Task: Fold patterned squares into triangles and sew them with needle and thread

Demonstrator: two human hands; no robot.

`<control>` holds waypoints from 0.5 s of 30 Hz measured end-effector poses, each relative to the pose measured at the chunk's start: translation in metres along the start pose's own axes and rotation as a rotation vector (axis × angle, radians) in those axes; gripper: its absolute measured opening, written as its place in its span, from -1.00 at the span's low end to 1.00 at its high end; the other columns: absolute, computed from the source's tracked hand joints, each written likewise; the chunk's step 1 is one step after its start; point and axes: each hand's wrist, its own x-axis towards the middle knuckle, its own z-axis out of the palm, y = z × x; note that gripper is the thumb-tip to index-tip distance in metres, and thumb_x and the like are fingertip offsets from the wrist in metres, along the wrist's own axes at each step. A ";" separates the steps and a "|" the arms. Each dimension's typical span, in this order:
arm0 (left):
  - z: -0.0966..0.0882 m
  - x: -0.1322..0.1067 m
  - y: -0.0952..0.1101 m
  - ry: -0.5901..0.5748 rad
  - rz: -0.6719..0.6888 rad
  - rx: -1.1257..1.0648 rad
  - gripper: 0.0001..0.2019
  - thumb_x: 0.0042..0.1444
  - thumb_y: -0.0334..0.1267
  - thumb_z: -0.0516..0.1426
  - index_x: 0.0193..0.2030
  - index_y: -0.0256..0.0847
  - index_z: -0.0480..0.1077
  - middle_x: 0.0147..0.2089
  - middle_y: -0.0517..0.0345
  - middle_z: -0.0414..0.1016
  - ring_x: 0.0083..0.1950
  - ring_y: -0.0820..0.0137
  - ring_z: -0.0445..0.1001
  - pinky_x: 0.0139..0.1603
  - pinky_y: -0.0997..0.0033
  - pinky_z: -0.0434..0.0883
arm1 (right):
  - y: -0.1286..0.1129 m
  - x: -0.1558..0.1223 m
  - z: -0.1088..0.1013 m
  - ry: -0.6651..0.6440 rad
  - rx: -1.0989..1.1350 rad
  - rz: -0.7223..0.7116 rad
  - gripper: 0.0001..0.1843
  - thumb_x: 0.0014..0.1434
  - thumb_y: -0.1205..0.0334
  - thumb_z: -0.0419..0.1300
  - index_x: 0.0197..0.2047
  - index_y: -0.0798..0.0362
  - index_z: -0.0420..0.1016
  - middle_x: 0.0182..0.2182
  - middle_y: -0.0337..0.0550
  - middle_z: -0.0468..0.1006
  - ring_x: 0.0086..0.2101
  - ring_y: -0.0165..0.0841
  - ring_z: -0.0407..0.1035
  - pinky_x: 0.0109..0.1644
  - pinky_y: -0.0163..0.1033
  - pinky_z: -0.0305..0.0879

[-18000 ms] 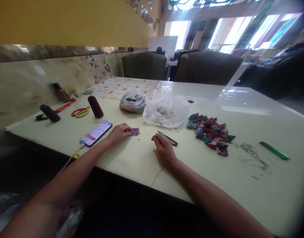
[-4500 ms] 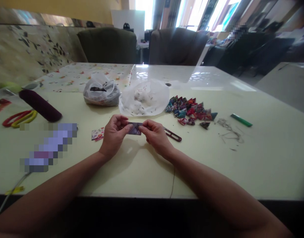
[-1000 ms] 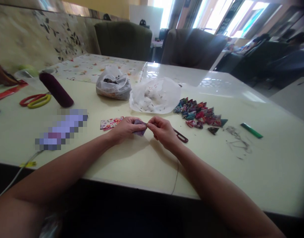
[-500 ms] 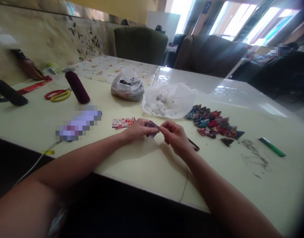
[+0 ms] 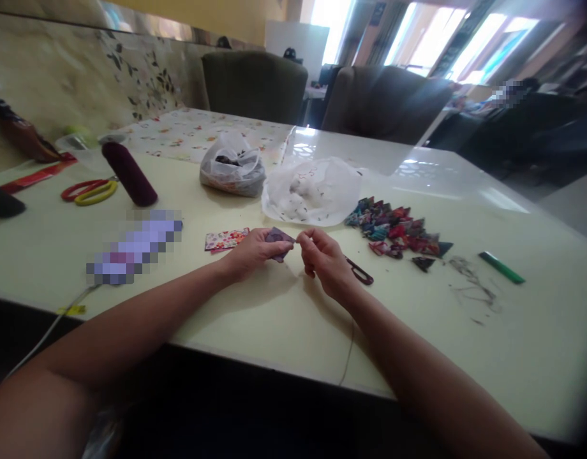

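Note:
My left hand (image 5: 252, 254) pinches a small folded piece of purple fabric (image 5: 278, 245) between thumb and fingers. Just right of its pointed corner, my right hand (image 5: 322, 258) has thumb and index finger pressed together, a narrow gap from the cloth. Whatever sits in that pinch is too small to make out. A thin thread (image 5: 351, 347) runs down the table below my right wrist. Close behind the left hand lie flower-printed fabric pieces (image 5: 224, 240). Dark thread snips (image 5: 360, 272) rest partly hidden behind the right hand.
Stuffed fabric triangles (image 5: 401, 231) lie in a cluster at right, near a green stick-like object (image 5: 501, 268) and loose thread scraps (image 5: 475, 287). Behind are a bag of white stuffing (image 5: 312, 191) and another plastic bag (image 5: 231, 169). Scissors (image 5: 90, 191) and a maroon thread cone (image 5: 129, 174) stand left.
The right fingertips have drawn slightly away from the fabric corner, opening a small gap. The left hand keeps its hold. The whole scene has shifted left as the camera turned.

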 end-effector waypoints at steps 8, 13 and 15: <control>0.003 -0.001 0.002 0.065 -0.073 -0.104 -0.69 -0.14 -0.14 0.43 -0.32 -0.26 0.52 -0.42 0.23 0.43 -0.40 0.53 0.31 -0.31 0.47 0.33 | 0.008 0.007 -0.002 0.072 -0.022 -0.164 -0.78 0.24 0.08 0.19 -0.33 0.01 0.29 -0.49 -0.34 0.27 -0.51 -0.48 0.17 -0.44 -0.32 0.19; 0.004 -0.001 0.002 0.063 -0.050 -0.108 -0.70 -0.11 -0.12 0.42 -0.44 -0.26 0.46 -0.48 0.26 0.34 -0.43 0.54 0.25 -0.34 0.51 0.30 | 0.012 0.011 -0.006 0.109 -0.141 -0.227 -0.80 0.21 0.11 0.21 -0.35 0.05 0.42 -0.42 -0.24 0.39 -0.38 -0.41 0.24 -0.30 -0.28 0.23; 0.003 0.000 0.002 0.057 -0.035 -0.118 -0.72 -0.09 -0.13 0.41 -0.43 -0.26 0.47 -0.48 0.26 0.34 -0.43 0.55 0.25 -0.34 0.51 0.31 | 0.011 0.011 -0.006 0.098 -0.145 -0.228 -0.80 0.20 0.11 0.22 -0.36 0.05 0.43 -0.43 -0.24 0.40 -0.38 -0.41 0.24 -0.30 -0.28 0.23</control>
